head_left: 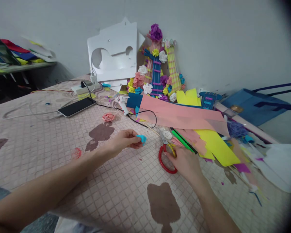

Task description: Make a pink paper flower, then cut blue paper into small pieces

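Between the fingertips of my left hand (127, 140) is a small folded piece of blue paper (142, 139), held just above the patterned tablecloth. My right hand (186, 161) is on a pair of scissors with red handles (160, 158), its thumb and fingers closed at one handle loop. The scissors' blades point away from me, towards the paper pile, and the far loop lies in the open. A green cutter-like tool (183, 139) is just beyond the right hand. Left of centre, a pink paper flower (108, 117) sits on the cloth.
A white glue gun (122, 105) with a black cord lies ahead, near a phone (77, 107) and a power strip (83, 87). Pink paper (181, 113) and yellow sheets (218, 147) spread to the right. Flower-decorated paper guitars (157, 74) lean against the wall.
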`<state>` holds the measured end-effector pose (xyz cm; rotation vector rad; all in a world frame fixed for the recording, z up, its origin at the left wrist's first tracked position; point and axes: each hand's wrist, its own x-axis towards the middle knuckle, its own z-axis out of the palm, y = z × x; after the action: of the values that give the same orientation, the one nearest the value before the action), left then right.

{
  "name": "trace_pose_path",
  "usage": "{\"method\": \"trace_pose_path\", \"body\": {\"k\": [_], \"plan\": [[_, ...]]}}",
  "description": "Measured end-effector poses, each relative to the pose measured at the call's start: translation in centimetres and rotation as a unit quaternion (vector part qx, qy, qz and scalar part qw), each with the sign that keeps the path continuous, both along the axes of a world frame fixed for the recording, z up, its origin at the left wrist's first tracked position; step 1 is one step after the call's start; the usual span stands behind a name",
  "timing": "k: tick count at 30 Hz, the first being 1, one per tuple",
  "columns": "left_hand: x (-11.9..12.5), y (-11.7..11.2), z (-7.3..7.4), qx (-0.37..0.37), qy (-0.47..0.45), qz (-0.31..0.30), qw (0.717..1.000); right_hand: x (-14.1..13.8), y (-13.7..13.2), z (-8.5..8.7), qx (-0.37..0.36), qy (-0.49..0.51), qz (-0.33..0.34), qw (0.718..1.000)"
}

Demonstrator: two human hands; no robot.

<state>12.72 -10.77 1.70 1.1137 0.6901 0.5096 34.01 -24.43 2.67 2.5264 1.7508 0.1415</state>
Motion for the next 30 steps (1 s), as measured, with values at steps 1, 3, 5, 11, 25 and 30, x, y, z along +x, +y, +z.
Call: {"method": "trace_pose_path", "body": {"k": [1, 3, 5, 11, 25, 30], "plan": [[0.0, -0.2, 0.1, -0.001, 0.001, -0.011, 1.000, 0.2, -0.1, 0.0, -0.006, -0.009, -0.004, 1.000], [0.1, -0.7, 0.3, -0.003, 0.002, -0.030, 1.000, 0.5, -0.1, 0.0, -0.008, -0.015, -0.010, 1.000], [0.2, -1.1, 0.5, -0.003, 0.004, -0.052, 0.999, 0.7, -0.1, 0.1, 0.022, 0.003, -0.012, 1.000], [0.3, -2.2, 0.5, -0.011, 0.016, -0.113, 0.993, -1.2, 0.1, 0.8, 0.161, 0.372, 0.101, 0.909], [0.2, -3.2, 0.0, 0.094, 0.028, -0.176, 0.980, -4.8, 0.2, -0.4, 0.081, 0.587, 0.097, 0.800], [0.2, -3.2, 0.3, 0.112, 0.049, -0.169, 0.978, -4.8, 0.2, -0.4, 0.077, 0.588, 0.078, 0.802]]}}
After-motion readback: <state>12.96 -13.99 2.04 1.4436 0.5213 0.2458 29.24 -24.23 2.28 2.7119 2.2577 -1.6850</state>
